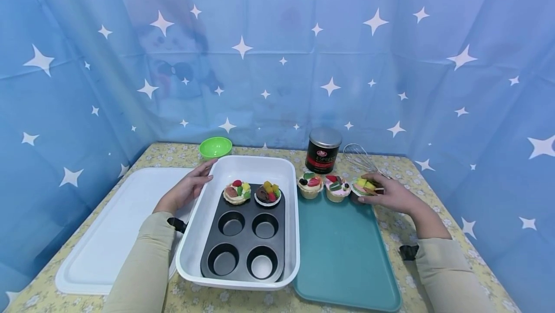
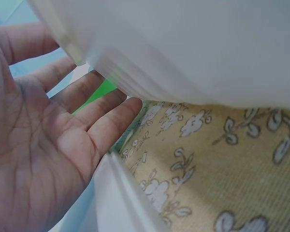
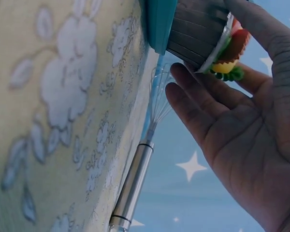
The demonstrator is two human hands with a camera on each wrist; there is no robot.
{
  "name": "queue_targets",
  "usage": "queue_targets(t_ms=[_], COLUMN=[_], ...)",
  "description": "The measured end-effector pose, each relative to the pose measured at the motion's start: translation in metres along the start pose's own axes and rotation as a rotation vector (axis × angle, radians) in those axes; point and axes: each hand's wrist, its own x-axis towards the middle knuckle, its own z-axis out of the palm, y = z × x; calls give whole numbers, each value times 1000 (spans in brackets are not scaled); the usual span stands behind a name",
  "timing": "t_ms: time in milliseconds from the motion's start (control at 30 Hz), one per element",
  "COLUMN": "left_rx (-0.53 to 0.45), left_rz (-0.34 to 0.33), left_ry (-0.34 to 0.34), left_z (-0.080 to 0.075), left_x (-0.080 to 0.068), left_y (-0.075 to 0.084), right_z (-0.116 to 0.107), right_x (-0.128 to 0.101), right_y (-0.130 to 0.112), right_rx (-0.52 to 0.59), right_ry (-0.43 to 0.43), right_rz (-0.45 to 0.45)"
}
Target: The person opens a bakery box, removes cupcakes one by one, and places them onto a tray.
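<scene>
a person's right hand [image 1: 392, 195] closes thumb and fingers [image 3: 193, 96] around a cupcake [image 1: 364, 187] topped with yellow and green pieces, at the far right corner of a teal tray [image 1: 342, 250]; from the right wrist, the cupcake's ridged silver cup [image 3: 195, 34] sits at the tray's edge, thumb on one side and fingers on the other; two more cupcakes [image 1: 310, 184] [image 1: 337, 187] stand in a row just to its left along the tray's far edge; the left hand [image 1: 186, 190] rests released, fingers straight, against the outer left wall of a white tub [image 1: 191, 250], holding nothing; from the left wrist, the open palm [image 2: 43, 159] lies beside the tub's white wall, with flowered cloth below; inside the tub sits a black muffin pan [image 1: 244, 245] with six cups, its two far cups filled by a fruit-topped cupcake [image 1: 236, 191] and a chocolate one [image 1: 267, 193], the four nearer cups bare; a white lid [image 1: 108, 236] lies flat to the tub's left; behind, a green bowl [image 1: 215, 147], a dark can [image 1: 323, 150] and a wire whisk [image 1: 362, 159] stand on the yellow flowered tablecloth [image 1: 403, 236]; the whisk lies just beyond the held cupcake; a blue curtain with white stars [image 1: 277, 53] hangs all around.
</scene>
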Motion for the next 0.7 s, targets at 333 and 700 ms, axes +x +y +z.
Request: queue_targets(t_ms=[333, 700], left_rx=[-2, 40], left_rz=[5, 7], left_ry=[1, 19], left_z=[1, 0], left_x=[-1, 1], left_y=[2, -2], right_z=[-2, -4], right_x=[1, 1], right_y=[-7, -18], right_rx=[-44, 2], right_ry=[20, 33], right_rz=[-7, -58])
